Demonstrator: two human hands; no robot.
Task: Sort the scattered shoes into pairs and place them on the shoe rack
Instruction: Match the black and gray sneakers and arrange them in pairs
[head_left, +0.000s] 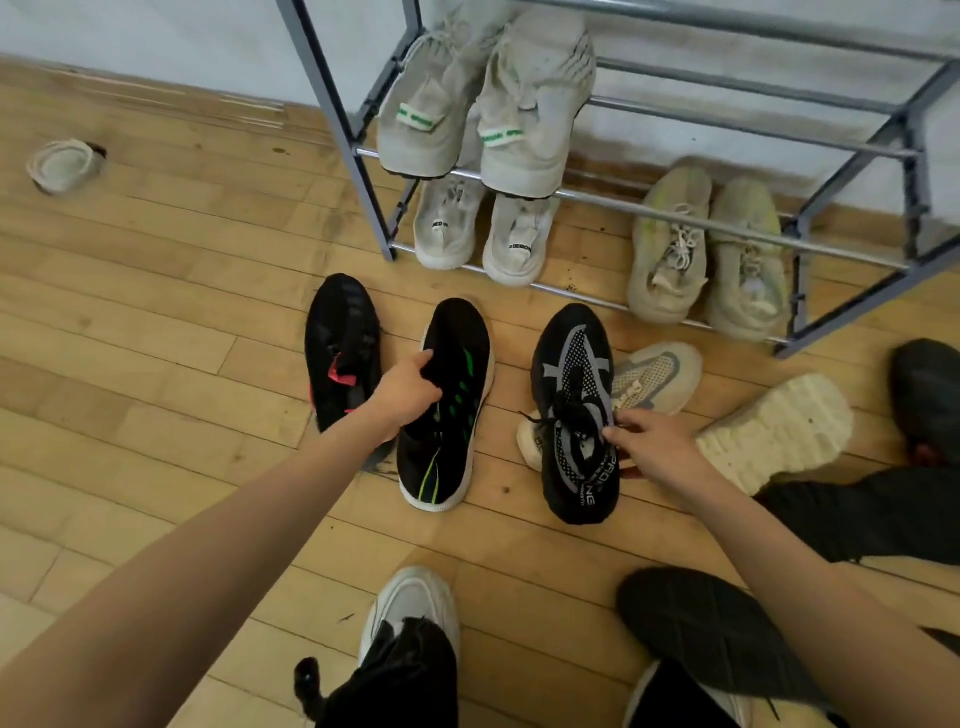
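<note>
My left hand (402, 392) grips the collar of a black shoe with green marks (457, 415) standing on the wooden floor. My right hand (652, 441) pinches the collar of a black and grey mesh shoe (574, 395) to its right. A black shoe with a red tag (340, 353) lies left of the green one. The grey metal shoe rack (675, 208) stands behind. It holds two pairs of white sneakers (488, 119) at its left and a beige pair (706, 254) on the floor level at its right.
A grey and cream shoe (657, 374) lies behind the mesh shoe, and a shoe with its cream sole up (774, 431) lies right of my hand. Dark shoes sit at the right edge (927, 395) and near my leg (701, 618). A lone pale shoe (62, 166) lies far left.
</note>
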